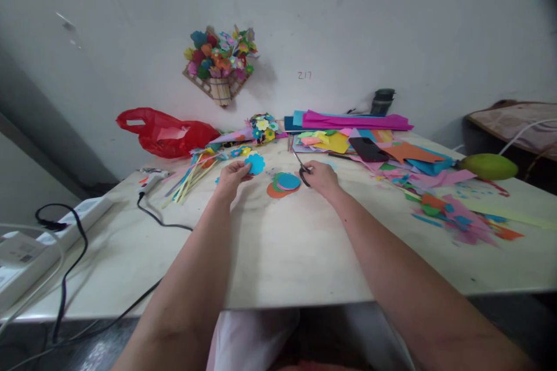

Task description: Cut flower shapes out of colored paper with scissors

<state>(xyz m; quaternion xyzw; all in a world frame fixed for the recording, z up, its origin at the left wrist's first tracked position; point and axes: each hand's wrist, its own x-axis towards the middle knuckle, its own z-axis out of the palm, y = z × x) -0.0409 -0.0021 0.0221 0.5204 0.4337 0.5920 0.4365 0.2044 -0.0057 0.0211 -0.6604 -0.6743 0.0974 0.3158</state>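
We hold a blue paper flower (256,164) and scissors (302,167).
Our left hand (234,178) pinches the flower's edge above the table (287,255); our right hand (321,178) grips the scissors' handles. Stacked paper circles (288,181) lie between.

In the middle of the frame, the right hand (321,177) hides part of the scissors (301,171). The left hand (234,178) covers a bit of the blue paper flower (256,163). The white power strip (92,208) is cut off at the lower left edge.
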